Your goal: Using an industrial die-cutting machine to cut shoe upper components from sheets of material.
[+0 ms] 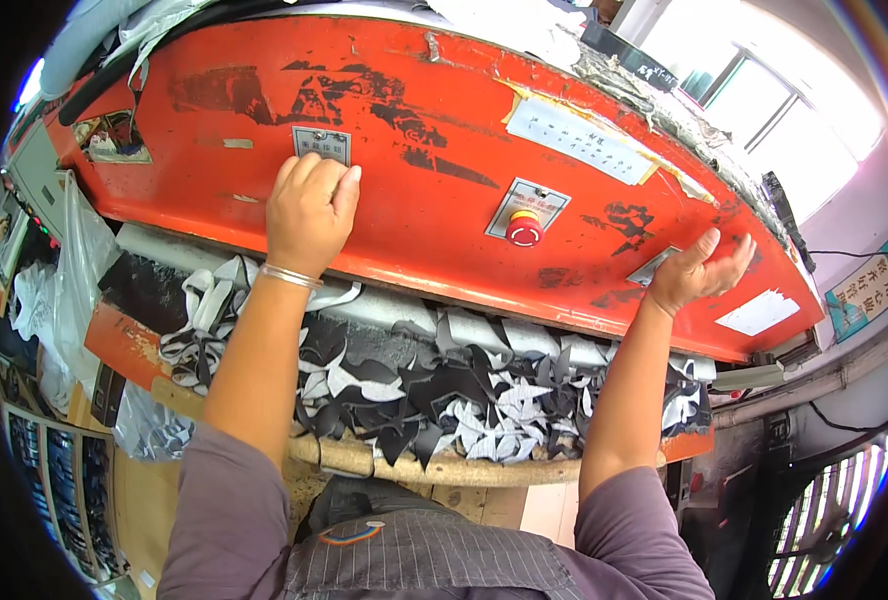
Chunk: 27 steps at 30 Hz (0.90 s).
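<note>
My left hand (312, 212) is up against the front of a red machine (414, 200), its fingers curled and its thumb beside them. It covers the lower part of a small metal label plate (322, 143), and whatever lies under the fingers is hidden. Farther right, my right hand (699, 275) has its fingers and thumb apart, beside another metal plate (654, 266) that it partly covers. Between the hands, a red emergency stop button (524, 230) with a yellow collar sticks out from its own plate. A thin bangle (292, 276) circles my left wrist.
Black and white scraps (434, 395) are heaped below the machine front, behind a pale rounded bar (474, 471). Clear plastic bags (82, 285) hang at the left. A paper sheet (584, 135) is stuck on the red panel. A fan (829, 520) stands low at the right.
</note>
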Available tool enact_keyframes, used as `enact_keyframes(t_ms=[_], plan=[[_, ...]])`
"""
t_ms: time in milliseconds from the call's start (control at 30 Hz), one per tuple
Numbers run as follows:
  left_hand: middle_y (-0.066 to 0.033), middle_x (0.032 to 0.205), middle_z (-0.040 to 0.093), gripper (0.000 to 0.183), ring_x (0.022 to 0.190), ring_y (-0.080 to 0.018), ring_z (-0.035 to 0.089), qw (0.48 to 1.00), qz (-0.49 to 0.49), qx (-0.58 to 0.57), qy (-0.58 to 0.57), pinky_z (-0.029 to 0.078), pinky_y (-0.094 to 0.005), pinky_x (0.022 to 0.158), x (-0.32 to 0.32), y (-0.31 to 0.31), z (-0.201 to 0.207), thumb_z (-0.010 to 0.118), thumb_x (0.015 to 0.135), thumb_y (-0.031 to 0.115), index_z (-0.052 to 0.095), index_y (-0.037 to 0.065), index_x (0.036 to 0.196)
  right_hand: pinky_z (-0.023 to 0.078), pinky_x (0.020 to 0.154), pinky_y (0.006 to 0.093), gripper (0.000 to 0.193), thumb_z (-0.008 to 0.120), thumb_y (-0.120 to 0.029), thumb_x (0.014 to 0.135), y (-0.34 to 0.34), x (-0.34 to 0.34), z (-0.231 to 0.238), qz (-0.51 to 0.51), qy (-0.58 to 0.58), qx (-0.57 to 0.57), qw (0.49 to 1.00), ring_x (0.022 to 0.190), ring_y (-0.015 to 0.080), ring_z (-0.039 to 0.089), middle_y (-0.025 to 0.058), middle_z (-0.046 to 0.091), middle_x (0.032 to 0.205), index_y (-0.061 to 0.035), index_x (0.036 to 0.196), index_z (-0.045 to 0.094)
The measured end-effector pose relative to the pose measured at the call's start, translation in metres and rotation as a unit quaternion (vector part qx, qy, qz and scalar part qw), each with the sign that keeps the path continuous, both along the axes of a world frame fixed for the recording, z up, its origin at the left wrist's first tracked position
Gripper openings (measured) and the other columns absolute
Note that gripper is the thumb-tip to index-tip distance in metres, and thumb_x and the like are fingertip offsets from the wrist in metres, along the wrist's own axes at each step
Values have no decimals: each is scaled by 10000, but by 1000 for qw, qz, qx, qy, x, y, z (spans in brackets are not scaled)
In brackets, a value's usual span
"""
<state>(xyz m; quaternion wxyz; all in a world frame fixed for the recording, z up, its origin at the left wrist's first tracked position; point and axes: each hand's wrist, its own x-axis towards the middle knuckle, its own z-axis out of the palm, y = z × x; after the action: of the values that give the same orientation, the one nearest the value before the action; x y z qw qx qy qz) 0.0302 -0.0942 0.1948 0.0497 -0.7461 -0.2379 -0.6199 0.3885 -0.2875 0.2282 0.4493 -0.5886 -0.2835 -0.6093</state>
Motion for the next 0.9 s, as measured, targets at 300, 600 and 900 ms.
enact_keyframes(t_ms=[300,600,900], plan=[[-69,916,633,400,869,-259,607,829,-290,-295,378,500,-401,757,-72,-218,-117,729,749,459,679,115,947,447,814,419,431,790,-266,670,-164,-222,-146,423,129,-600,667,918,287,578,91,623,969,-86,1029,635],[-84,908,542,355,903,-269,534,874,-175,-256,373,404,-372,831,-51,-276,-157,755,676,163,604,69,983,485,758,358,466,808,-176,574,-180,-242,-189,297,209,-628,688,878,267,574,88,569,882,-69,987,621],[-86,922,597,351,913,-276,587,757,-248,-356,489,456,-406,823,-36,-227,-126,743,744,311,666,99,1013,516,778,384,477,788,-276,673,-139,-186,-142,352,233,-752,507,919,303,620,112,632,980,-91,1091,651]])
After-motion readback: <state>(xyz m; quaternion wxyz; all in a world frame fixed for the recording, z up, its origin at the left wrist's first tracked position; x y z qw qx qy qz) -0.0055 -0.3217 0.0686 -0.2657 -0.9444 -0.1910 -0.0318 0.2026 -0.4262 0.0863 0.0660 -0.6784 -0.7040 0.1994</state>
